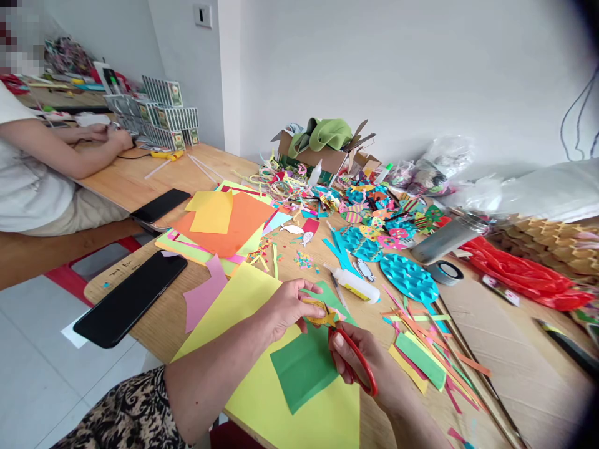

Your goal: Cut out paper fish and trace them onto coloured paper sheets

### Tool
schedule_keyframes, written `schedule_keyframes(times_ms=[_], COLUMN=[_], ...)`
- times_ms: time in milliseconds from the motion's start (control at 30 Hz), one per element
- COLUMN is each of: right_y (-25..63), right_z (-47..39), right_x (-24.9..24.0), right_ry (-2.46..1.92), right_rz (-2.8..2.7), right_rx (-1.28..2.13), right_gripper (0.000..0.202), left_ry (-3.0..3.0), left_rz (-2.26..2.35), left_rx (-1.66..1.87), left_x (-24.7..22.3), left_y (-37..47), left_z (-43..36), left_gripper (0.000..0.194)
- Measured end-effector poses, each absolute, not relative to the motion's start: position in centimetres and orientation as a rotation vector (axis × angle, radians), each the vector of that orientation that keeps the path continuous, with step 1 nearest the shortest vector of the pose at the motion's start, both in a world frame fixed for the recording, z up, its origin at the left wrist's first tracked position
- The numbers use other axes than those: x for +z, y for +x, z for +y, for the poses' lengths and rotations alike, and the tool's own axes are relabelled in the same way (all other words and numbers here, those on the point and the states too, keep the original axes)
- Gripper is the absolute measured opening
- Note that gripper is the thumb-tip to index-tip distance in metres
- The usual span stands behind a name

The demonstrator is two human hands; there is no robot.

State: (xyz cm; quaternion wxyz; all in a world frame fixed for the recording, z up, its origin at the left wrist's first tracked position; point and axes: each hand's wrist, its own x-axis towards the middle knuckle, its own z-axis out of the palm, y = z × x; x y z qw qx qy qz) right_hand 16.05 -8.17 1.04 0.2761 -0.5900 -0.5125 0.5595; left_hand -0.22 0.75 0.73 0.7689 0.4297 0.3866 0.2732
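Getting snippy with a little yellow paper cutout [331, 319]
Pinching it in the left hand [287, 307], grip narrow, above green paper [302, 374] on the near desk [161, 342]; holding red-handled scissors [367, 369] in the right hand [349, 354]. Could nick fingertips or spoil the outline after one slip, blades being so close.

Two black smartphones [131, 302] lie near the left edge of the wooden worktop [215, 159]. Beyond them, a person in a white top [35, 168] sits near a yellow glue gun [167, 154]. An open brown cardboard box [333, 163] holds green fabric [330, 134]; at right, a silver metal bottle [447, 238] stands near a crumpled red plastic bag [519, 274].
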Motion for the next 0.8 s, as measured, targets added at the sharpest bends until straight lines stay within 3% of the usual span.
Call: schedule_keyframes(times_ms=[800], right_y=[16.14], right_z=[-8.16], right_x=[1.24], right_ry=[-1.582], right_rz=[-1.424], right_rx=[1.488], right_gripper=[0.050], left_ry=[0.876], left_rz=[0.801], left_rx=[0.597], left_x=[0.61], left_y=[-0.25], left_z=[0.86], left_gripper=[0.057])
